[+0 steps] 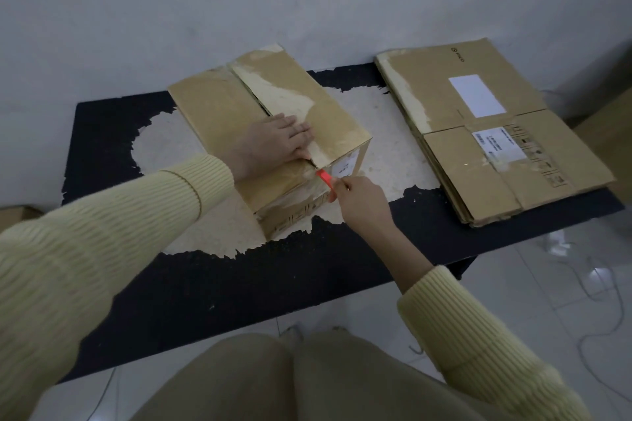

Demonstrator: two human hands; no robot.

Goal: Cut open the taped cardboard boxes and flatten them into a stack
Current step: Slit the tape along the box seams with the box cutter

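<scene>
Against a pale wall, a black worn counter [143, 284] holds a cardboard box [219, 106]. Left hand [273, 143] lies flat, steadying its top; right hand [362, 205] pinches a red cutter [325, 181] at the near seam end. Flattened boxes [496, 133] are stacked alongside on the right.
</scene>
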